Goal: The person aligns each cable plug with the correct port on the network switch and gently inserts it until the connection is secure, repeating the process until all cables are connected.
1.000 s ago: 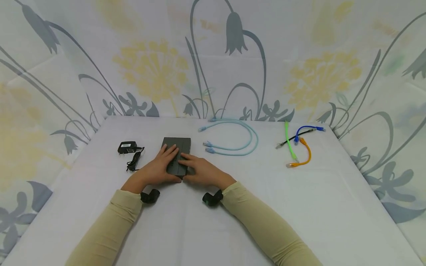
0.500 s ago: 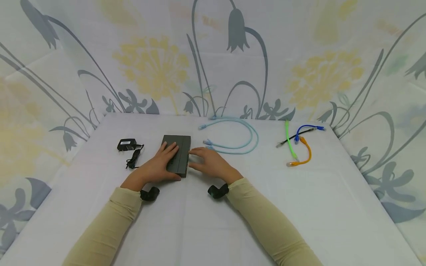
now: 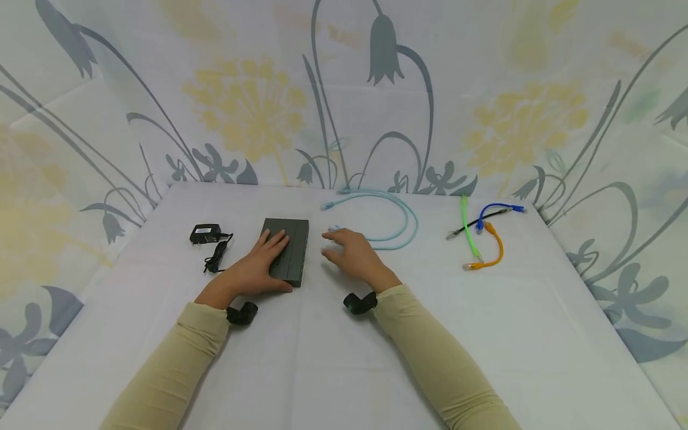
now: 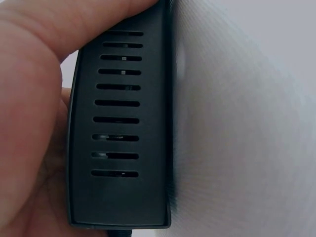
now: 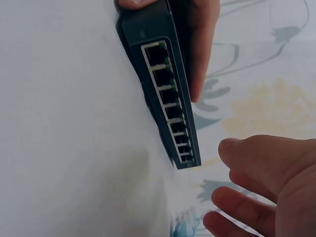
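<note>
A dark grey network switch point(image 3: 295, 242) lies on the white tabletop. My left hand point(image 3: 252, 272) rests on it, fairly straight fingers spread over its top and the thumb point(image 4: 79, 29) against its near, vented end. In the right wrist view, a row of several ports point(image 5: 168, 98) runs along the switch's right side. My right hand point(image 3: 355, 258) hovers right of the switch, holding nothing, its fingers apart and slightly bent. Close beyond that hand lie light blue network cables point(image 3: 416, 224); it hides some of their plugs in the head view.
A black power adapter point(image 3: 205, 234) with a bundled black cord point(image 3: 215, 258) sits left of the switch. At the far right, short network cables lie together: green point(image 3: 466, 224), black point(image 3: 486, 219), blue point(image 3: 497, 205) and orange point(image 3: 500, 245). A floral cloth hangs around the table.
My right hand has come off the top of the switch and moved right, toward the light blue cables. The left hand stays on the switch.
</note>
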Demonstrator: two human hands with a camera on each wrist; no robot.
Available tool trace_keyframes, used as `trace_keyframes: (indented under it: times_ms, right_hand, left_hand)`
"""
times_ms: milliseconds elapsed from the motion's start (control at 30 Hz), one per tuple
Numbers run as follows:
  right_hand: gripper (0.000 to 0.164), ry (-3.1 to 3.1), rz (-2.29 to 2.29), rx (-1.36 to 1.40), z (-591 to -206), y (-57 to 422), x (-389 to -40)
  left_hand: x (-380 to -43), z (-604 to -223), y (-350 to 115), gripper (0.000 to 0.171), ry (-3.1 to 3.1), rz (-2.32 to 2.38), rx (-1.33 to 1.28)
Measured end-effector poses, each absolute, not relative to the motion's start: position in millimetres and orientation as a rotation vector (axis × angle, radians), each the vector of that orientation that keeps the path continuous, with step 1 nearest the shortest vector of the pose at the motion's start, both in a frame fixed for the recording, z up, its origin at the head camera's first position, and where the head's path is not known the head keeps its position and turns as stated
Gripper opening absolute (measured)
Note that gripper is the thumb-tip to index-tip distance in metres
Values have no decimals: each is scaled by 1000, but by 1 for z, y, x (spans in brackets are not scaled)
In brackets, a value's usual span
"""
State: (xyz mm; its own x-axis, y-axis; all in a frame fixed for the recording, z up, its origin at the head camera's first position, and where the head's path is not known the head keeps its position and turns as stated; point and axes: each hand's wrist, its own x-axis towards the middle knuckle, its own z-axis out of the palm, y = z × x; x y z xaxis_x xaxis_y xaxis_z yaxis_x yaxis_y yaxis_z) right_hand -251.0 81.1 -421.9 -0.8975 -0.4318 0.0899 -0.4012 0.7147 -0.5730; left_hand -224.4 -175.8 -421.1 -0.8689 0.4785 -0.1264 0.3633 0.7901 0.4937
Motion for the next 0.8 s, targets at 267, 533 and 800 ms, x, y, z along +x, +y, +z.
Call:
trace_keyframes:
  times_ms: [267,533,800]
  right_hand:
    - [38,2907,-993,-513,-422,91,-256]
    - [37,2961,-904,-444,-424,96,-258]
    - [36,2971,-853,-421,-429,100,-261]
  left_hand:
    - [-226,-422,-175,111,2734,686,660]
    - [-225,-422,-176,111,2732,686,665]
    - [-225,-422,-176,111,2729,689,658]
